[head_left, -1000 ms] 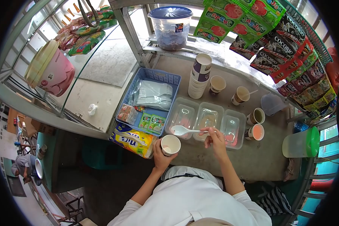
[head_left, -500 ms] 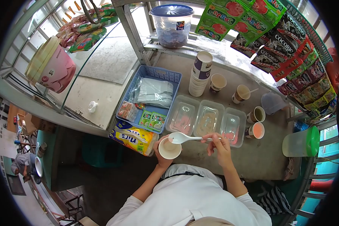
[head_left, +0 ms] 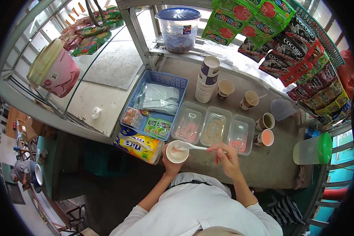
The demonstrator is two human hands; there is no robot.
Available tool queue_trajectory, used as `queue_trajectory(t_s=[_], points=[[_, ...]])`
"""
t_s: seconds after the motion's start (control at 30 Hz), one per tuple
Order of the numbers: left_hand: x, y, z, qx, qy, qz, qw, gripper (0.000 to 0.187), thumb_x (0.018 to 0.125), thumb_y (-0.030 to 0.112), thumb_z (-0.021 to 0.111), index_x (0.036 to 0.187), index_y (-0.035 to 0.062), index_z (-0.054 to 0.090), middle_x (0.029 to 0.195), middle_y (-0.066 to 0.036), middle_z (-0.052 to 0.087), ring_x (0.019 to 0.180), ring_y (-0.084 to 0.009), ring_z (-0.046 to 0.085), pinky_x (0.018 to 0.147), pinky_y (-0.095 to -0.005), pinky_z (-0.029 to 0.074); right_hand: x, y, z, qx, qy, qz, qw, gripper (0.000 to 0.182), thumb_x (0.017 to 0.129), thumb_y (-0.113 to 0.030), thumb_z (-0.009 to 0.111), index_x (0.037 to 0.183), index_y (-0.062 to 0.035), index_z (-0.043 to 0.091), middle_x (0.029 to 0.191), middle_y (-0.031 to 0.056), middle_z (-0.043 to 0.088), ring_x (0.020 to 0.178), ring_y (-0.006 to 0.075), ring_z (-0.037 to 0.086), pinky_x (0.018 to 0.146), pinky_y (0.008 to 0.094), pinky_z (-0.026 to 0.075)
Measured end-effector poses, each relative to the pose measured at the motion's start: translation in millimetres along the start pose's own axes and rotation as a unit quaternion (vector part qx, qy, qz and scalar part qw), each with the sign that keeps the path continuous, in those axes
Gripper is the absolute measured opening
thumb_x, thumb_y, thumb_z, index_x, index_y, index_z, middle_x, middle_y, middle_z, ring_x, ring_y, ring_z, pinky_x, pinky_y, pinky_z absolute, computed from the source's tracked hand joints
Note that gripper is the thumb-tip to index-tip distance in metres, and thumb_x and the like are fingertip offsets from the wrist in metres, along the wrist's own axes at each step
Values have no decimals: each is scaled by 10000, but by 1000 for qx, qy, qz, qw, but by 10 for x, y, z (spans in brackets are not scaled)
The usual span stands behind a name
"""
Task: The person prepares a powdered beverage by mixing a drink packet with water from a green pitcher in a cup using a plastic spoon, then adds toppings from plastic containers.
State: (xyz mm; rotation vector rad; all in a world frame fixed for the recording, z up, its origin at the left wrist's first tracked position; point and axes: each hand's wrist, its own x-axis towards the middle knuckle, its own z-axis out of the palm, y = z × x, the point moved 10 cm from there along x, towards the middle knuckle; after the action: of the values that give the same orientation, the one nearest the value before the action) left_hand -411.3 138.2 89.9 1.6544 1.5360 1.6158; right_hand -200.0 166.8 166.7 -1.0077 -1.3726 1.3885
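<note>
My left hand (head_left: 171, 166) is wrapped round a white paper cup (head_left: 177, 159), its mouth facing up at me. Pale creamy stuff lies inside the cup. Between the thumb and fingers of my right hand (head_left: 227, 159) is the handle of a white spoon (head_left: 194, 147); its bowl dips into the cup's mouth. Just beyond my hands stand three clear plastic containers, the left one (head_left: 187, 122) and right one (head_left: 240, 134) with pink contents, the middle one (head_left: 216, 125) with something pale.
A blue basket (head_left: 184, 84) holds bagged utensils and sachets, with a yellow pack (head_left: 137, 145) beside it. Stacked paper cups (head_left: 205, 80) and several filled cups, one with orange drink (head_left: 267, 138), stand behind. A green-lidded jar (head_left: 313, 148) is at right. Sachets (head_left: 291, 51) hang above.
The spoon has come down so that its bowl is now inside the cup, and my right hand has lowered slightly with it. My left hand still holds the cup.
</note>
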Motion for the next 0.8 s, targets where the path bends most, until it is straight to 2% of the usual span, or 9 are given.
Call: queue_trajectory(t_s=[0.13,0.23,0.33,0.43,0.53,0.63,0.73,0.8], points=[[59,83,16,10,-15,30,999,853,598,171,910,1265,19,401,1126,-135,600,1003,-248,621,862,-348,506,5,-142,121,-79,-18,-15,997,295,1001,-240,456,1044,-32,660,951,72,637,587,82,527,548,223,442],[100,96,13,0,-6,32,999,843,604,164,907,1265,20,404,1129,-134,599,1005,-250,622,862,-347,507,-25,-242,163,-107,-15,-23,994,254,988,-214,477,1040,-51,664,974,71,641,593,113,551,567,243,457],[159,169,42,-16,-31,30,999,810,614,137,895,1256,19,416,1134,-134,599,1011,-253,621,861,-350,508,-57,-277,227,-203,-40,-35,978,200,955,-177,524,1044,-67,665,996,75,647,633,176,597,591,283,474],[127,71,77,-36,-50,28,998,763,631,107,869,1249,25,428,1142,-135,601,1011,-275,627,857,-361,511,-88,-341,273,-246,-23,-85,965,235,974,-183,492,1033,-41,669,992,101,641,617,126,575,570,256,462],[188,38,103,-30,-108,43,993,733,640,86,843,1247,34,436,1149,-140,600,1010,-300,627,848,-369,514,-105,-295,328,-260,12,-56,964,167,929,-153,550,1030,-88,667,991,76,656,734,258,637,626,333,489],[204,31,126,-49,-147,25,988,722,648,83,830,1252,42,436,1151,-143,598,1011,-315,623,841,-375,514,-102,-390,523,-317,-19,-57,946,160,922,-144,553,1021,-83,662,984,68,657,751,258,637,637,330,491],[251,194,100,-56,-143,49,987,729,647,81,831,1257,43,433,1151,-146,596,1018,-315,619,845,-373,511,-150,-570,566,-321,31,-116,939,159,915,-147,557,1023,-86,656,981,56,652,743,256,628,649,342,480],[235,199,86,-64,-158,43,984,738,643,73,830,1262,42,429,1154,-149,593,1024,-318,615,853,-375,507,-170,-528,602,-346,8,-88,934,155,912,-150,559,1019,-94,656,973,51,650,757,251,621,661,351,466]])
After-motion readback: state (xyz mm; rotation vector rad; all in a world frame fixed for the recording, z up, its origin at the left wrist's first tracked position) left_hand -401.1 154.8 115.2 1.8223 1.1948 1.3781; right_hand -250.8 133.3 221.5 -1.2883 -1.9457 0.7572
